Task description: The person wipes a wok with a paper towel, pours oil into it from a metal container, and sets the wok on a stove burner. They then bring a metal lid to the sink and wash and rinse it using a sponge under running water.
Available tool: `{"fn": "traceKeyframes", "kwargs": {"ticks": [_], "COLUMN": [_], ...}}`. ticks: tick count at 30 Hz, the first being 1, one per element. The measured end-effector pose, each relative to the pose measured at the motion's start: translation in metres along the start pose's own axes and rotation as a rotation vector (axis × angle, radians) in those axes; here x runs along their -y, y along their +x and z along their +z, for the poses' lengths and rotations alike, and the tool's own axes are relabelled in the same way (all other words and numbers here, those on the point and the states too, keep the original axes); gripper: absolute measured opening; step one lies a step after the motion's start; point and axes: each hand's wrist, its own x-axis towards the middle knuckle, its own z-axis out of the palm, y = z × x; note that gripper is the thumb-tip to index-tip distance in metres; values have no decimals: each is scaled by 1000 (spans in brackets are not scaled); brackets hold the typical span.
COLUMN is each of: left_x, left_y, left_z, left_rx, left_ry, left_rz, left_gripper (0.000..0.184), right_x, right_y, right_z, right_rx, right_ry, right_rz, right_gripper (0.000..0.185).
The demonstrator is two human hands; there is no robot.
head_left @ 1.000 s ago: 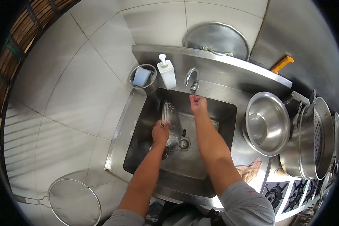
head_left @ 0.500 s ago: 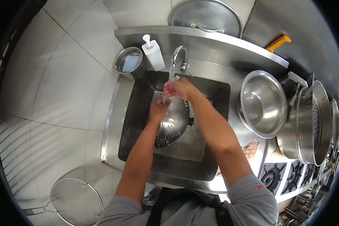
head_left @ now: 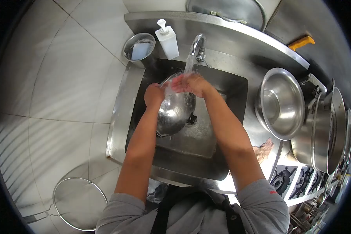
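A domed metal pot lid (head_left: pixel 174 111) with a black knob (head_left: pixel 191 119) is tilted on its side inside the steel sink (head_left: pixel 197 150). My left hand (head_left: pixel 154 94) is closed on the lid's left rim. Under the stream from the curved faucet (head_left: pixel 197 45), my right hand (head_left: pixel 190 84) lies over the upper part of the lid, its fingers stretched out and holding nothing. Water runs over this hand and the wet, shiny dome. Whether the lid's lower edge rests on the sink floor, I cannot tell.
A white pump bottle (head_left: pixel 167 42) and a metal container with a blue sponge (head_left: pixel 140 51) stand at the sink's back left. To the right are a steel bowl (head_left: pixel 280 104), stacked pots (head_left: pixel 319 132) and stove burners (head_left: pixel 282 180). A round strainer (head_left: pixel 80 228) sits lower left.
The lid has turned so its dome shows more broadly, and the suds on it have mostly gone. My left hand has shifted up its rim; my right fingers have straightened out.
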Motion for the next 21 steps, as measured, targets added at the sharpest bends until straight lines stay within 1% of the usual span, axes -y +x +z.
{"fn": "traceKeyframes", "kwargs": {"ticks": [1,4,7,10,13,16,19,21], "left_x": [-3,-5,-3,-5,5,6,-4,-6], "left_y": [-4,-2,2,-5,-1,6,5,1], "left_z": [-5,-8,-14,-18,-3,9,8,10], "left_rx": [29,36,117,18,-75,-150,-69,-171], "left_ry": [8,58,58,160,208,248,262,247], "left_rz": [-25,11,39,106,311,334,265,340], "left_gripper": [59,61,64,61,57,61,67,69], "right_x": [-1,1,-1,-12,-20,-14,-23,-23], "right_y": [-2,-6,-9,-2,-1,-5,1,3], "right_z": [-1,0,6,0,6,14,6,-2], "right_rx": [33,-65,-306,-328,-177,-123,-275,-342], "right_ry": [-4,53,103,145,168,-4,-130,-69], "right_rz": [19,108,50,-8,-67,73,22,-8], "right_gripper": [25,24,24,26,25,24,29,32]}}
